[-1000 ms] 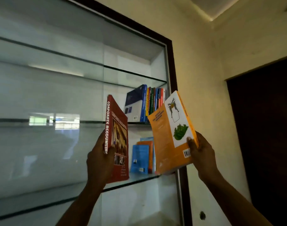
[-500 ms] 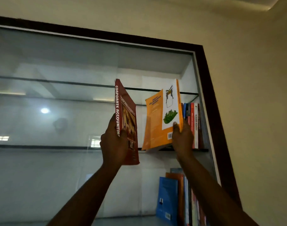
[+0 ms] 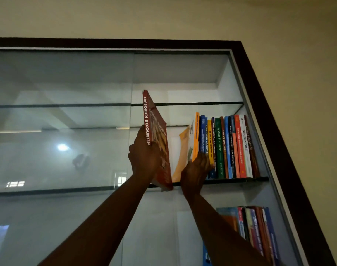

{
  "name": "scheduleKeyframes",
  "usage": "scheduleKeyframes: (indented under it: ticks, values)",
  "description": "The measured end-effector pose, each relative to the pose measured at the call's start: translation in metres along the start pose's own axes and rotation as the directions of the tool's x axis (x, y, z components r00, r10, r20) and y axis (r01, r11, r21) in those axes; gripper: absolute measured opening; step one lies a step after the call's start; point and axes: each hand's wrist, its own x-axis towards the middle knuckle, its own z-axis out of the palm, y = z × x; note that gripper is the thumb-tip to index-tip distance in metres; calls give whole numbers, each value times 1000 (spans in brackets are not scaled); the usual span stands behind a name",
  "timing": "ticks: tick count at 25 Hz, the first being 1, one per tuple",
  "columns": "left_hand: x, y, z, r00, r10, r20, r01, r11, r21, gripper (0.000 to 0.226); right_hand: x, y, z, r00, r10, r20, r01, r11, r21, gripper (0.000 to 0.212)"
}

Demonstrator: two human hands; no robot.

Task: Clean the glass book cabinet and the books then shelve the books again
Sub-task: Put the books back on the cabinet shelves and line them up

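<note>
A: Location, orange book [image 3: 195, 135]?
B: On shelf [image 3: 240, 179], left end of row [image 3: 231, 146], right hand [image 3: 196, 169] gripping its foot. Push spine flush, upright.
A: Red book [image 3: 158, 143]?
B: Left hand [image 3: 144, 158] clamped on it, just left; slot next.

Dim indoor light, warm yellow cast on wall [image 3: 298, 73]. Round lamp reflection [image 3: 62, 147] bright on glass pane [image 3: 48, 83]; pale window reflections [image 3: 15, 183] low left. Left hand [image 3: 142, 160], right hand [image 3: 196, 169] underexposed, near silhouette. White lettering on red book [image 3: 160, 135] crisp; orange book [image 3: 196, 135] smeared by motion. Lower-shelf books [image 3: 256, 231] soft, out of focus. Dark frame [image 3: 271, 131] slanted, bowed by wide-angle distortion toward edges.
</note>
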Motion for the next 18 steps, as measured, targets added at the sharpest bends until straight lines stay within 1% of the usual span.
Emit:
scheduleKeyframes:
  ticks: [3, 4, 7, 9, 10, 12, 14, 15, 16, 17, 18]
  values:
    - [18, 3, 12, 1000, 18, 25, -17, 999, -48, 41, 2, 12, 16, 992, -96, 77, 111, 967, -229, 67]
    - [23, 4, 16, 999, 24, 40, -22, 998, -55, 40, 2, 15, 18, 988, -110, 107, 135, 955, -263, 70]
    - [34, 2, 22, 998, 44, 47, -40, 997, -72, 37, 1, 21, 20, 978, -166, 126, 196, 940, -280, 65]
    - [36, 4, 24, 997, 73, 8, -72, 994, -85, 39, 6, 25, 15, 961, -187, 203, 245, 916, -318, 62]
    - [35, 6, 26, 995, 99, -19, -100, 992, -77, 42, 8, 28, 9, 948, -180, 262, 265, 904, -336, 65]
    - [33, 8, 31, 985, 167, -52, -167, 986, 2, 49, 19, 28, -8, 896, -99, 433, 282, 880, -383, 66]
    - [28, 6, 42, 976, 217, -15, -212, 964, 159, 55, 31, 34, -21, 806, -74, 587, 354, 855, -379, 68]
    - [24, 2, 50, 978, 209, 12, -206, 954, 216, 56, 37, 32, -34, 741, -54, 670, 373, 862, -343, 71]
    - [20, -4, 60, 983, 180, 37, -183, 951, 248, 57, 41, 31, -47, 687, -42, 726, 354, 891, -283, 73]
    - [17, -11, 71, 988, 142, 58, -152, 956, 250, 57, 46, 32, -57, 662, -42, 749, 314, 922, -225, 74]
    - [15, -19, 82, 992, 98, 76, -113, 969, 219, 57, 50, 33, -68, 671, -58, 739, 273, 946, -174, 75]
